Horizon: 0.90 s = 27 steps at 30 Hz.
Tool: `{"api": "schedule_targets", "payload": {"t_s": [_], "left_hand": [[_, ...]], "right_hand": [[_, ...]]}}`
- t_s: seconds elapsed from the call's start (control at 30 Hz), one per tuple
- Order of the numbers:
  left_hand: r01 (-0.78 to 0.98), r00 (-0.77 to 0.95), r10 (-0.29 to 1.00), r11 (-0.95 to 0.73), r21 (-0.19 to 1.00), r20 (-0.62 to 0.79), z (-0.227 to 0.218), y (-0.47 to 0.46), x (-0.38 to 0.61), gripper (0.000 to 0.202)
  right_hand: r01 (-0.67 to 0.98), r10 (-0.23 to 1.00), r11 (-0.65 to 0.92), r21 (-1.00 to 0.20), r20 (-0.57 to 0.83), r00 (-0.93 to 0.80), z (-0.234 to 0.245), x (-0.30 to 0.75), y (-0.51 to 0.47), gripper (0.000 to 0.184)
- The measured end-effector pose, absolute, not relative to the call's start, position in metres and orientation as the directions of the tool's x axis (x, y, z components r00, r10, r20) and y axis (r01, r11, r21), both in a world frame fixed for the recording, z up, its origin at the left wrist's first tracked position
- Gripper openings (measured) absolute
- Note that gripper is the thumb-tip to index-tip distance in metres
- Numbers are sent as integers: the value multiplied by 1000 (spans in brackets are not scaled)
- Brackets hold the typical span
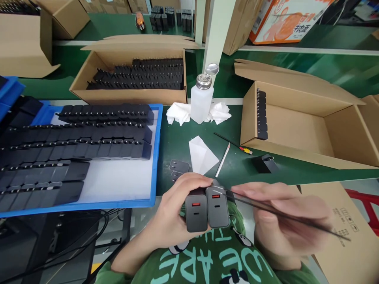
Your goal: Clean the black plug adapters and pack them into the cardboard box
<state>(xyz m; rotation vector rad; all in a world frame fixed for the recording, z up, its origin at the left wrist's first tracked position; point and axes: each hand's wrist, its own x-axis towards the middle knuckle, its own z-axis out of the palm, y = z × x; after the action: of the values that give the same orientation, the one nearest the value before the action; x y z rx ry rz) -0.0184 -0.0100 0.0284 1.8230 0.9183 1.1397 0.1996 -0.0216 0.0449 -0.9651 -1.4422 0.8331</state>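
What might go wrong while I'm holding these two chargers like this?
Your left hand holds two dark chargers together, so one could slip out. The thin dark tool in your right hand points toward them and might scratch one. The upright white bottle could tip if bumped.

Bright light, motion blur over one of the hands [288,221]

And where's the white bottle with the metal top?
In the head view, the bottle stands upright near the upper middle, white tissue showing on both sides. The blue tray is to its left, an open cardboard box to its right.
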Motion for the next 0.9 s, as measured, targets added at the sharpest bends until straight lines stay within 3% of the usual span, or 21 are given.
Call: {"api": "schedule_targets", "payload": {"t_s": [0.1,0.23,0.57,0.9], "left_hand": [[172,351,861,-445,879,367,27,-11,-18,63],[176,357,862,-440,880,359,25,-12,-19,63],[164,359,857,-448,879,370,28,-10,-19,61],[178,368,850,-462,869,376,26,-11,-20,62]], "right_hand": [[103,869,496,-862,492,-60,59,189,-25,36],[155,859,511,-845,498,-119,63,190,-20,39],[216,817,568,-794,576,-31,53,187,-19,35],[19,799,594,-804,587,-128,62,185,-13,44]]}}
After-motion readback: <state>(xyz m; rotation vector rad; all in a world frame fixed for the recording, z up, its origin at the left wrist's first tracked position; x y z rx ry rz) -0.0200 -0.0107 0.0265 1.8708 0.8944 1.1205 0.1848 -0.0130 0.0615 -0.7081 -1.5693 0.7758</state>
